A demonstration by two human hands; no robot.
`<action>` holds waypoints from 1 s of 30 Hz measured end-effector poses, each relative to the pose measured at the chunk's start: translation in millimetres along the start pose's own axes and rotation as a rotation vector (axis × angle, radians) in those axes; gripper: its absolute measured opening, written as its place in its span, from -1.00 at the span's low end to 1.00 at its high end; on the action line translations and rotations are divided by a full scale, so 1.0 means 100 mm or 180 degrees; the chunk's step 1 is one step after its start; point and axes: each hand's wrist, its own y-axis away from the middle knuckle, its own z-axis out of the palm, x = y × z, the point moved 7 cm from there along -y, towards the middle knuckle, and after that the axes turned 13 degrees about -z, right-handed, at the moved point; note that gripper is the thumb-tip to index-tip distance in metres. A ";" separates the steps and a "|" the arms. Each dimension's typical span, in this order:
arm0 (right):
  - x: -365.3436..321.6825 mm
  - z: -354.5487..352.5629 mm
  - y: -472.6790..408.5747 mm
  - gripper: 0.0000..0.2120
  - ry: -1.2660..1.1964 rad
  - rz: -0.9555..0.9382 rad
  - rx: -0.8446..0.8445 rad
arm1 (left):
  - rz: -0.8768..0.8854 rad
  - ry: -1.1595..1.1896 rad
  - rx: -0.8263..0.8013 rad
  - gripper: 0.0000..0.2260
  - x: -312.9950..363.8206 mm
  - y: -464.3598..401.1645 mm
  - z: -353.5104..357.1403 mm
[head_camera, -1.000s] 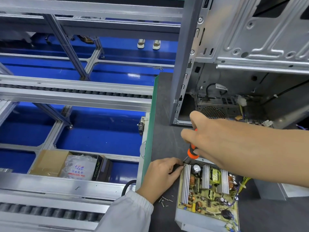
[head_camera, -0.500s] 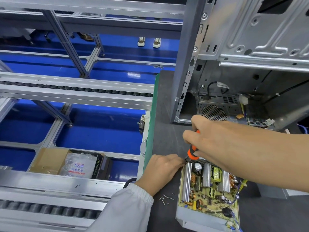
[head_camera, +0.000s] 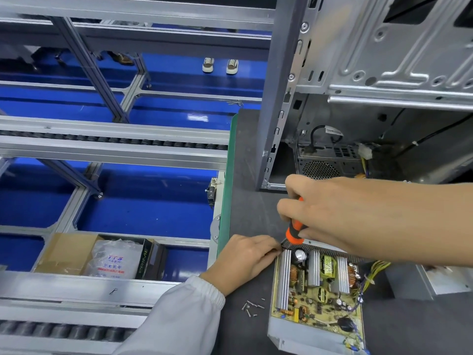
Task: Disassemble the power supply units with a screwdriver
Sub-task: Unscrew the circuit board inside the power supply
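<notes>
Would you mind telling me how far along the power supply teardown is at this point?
Done: the power supply unit has its cover off, circuit board exposed, and loose screws lie on the mat beside it. In hand: the right hand grips the orange screwdriver at the unit's far left corner, where the left hand steadies it. Left: the board still sits in its casing.

Bare dark worktop (head_camera: 245, 175) is left open between the green edge strip (head_camera: 227, 175) and the upright computer case (head_camera: 358, 73), which closes off the far right. The near right is taken up by the opened power supply unit (head_camera: 317, 298); its far left corner is crowded by the left hand (head_camera: 245, 260) and the right hand (head_camera: 332, 216) with the screwdriver (head_camera: 294, 231). Loose screws (head_camera: 252, 306) are scattered just left of the unit. A grey box (head_camera: 440, 280) is set to its right.
</notes>
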 end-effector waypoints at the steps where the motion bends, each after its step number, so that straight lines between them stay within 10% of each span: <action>1: 0.01 0.00 0.01 -0.83 -0.0010 0.0003 -0.0015 | 0.0049 -0.0076 0.0002 -0.82 0.02 0.00 0.00; 6: 0.03 -0.01 0.05 -0.83 -0.0066 0.0037 0.0061 | -0.0450 0.0204 0.0085 -0.91 -0.02 0.00 -0.07; 11: 0.07 -0.05 0.16 -0.81 -0.0087 0.0102 0.0246 | -0.2516 0.2849 0.0229 -0.90 -0.32 0.13 0.00; 20: 0.05 -0.17 0.52 -0.80 -0.0203 0.0255 0.0615 | -0.3502 0.5583 -0.0036 -0.89 -0.17 0.00 0.09; 26: 0.10 -0.16 1.03 -0.88 -0.0427 0.0548 0.0911 | -0.3393 0.5120 -0.0671 -0.83 0.13 -0.29 -0.04; 30: 0.15 -0.02 1.42 -0.89 -0.0586 0.0776 0.1013 | -0.2973 0.3205 -0.0860 -0.63 0.45 -0.62 -0.21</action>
